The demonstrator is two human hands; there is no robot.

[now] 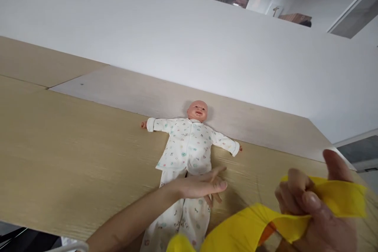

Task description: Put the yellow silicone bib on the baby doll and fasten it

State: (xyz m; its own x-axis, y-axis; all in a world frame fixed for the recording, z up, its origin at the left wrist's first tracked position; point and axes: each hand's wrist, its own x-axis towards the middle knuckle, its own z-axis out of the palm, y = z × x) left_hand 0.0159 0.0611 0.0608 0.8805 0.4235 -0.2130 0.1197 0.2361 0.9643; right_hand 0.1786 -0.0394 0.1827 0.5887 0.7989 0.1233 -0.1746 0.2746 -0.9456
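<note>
A baby doll in a white patterned outfit lies on its back on the wooden table, arms spread. My left hand rests flat across the doll's waist, fingers stretched out. At the lower right, my right hand is closed on a yellow cloth, which hangs down toward the bottom edge beside the doll's legs.
A white partition wall stands along the far side of the table. A lighter wooden panel runs behind the doll's head. Ceiling lights and shelves show beyond the wall.
</note>
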